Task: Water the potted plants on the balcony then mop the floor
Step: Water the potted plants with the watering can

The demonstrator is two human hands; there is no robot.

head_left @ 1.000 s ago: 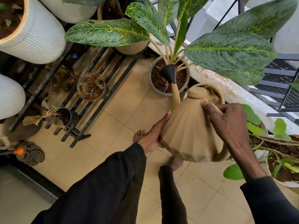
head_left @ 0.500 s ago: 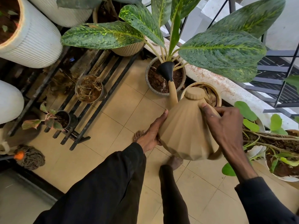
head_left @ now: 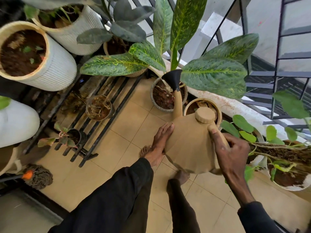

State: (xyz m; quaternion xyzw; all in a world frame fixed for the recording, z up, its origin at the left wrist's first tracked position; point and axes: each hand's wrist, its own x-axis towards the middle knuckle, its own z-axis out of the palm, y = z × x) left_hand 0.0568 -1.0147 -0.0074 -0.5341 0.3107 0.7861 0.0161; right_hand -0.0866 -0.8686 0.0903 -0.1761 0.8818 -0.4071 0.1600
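Tan watering can (head_left: 188, 148) tilts forward, the right hand (head_left: 230, 152) wrapped round the handle at its rear and the left hand (head_left: 159, 143) flat, fingers straight, against its side. Ahead of the can, its black rose (head_left: 173, 78) hangs over the grey pot (head_left: 158, 98). Watering looks underway; next probably means swinging to another pot, with mopping later

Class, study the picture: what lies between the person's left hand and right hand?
The tan watering can lies between them, seen in the head view: the left hand rests flat against its side, the right hand grips its handle.
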